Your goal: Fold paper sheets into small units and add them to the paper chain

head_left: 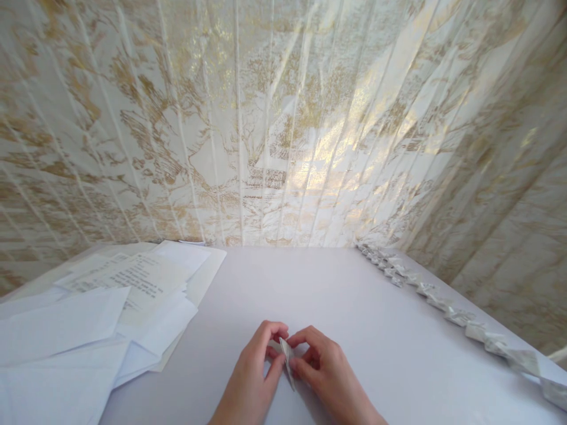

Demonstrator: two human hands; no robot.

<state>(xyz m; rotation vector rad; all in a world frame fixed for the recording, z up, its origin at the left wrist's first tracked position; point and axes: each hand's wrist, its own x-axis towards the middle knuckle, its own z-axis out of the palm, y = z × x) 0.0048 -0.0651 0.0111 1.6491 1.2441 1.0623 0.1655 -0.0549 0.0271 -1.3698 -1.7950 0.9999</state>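
Note:
A small folded piece of paper, pale grey and narrow, stands nearly edge-on between my two hands just above the table. My left hand pinches it from the left, with thumb and fingertips against its side. From the right, my right hand grips the same piece between thumb and index finger, its other fingers curled under. The paper's lower tip points toward me. Parts of it are hidden behind my fingertips.
White and cream paper sheets, some printed, are piled on the left of the white table. Along its right edge runs a row of several folded paper pieces. A gold-patterned pleated curtain hangs behind.

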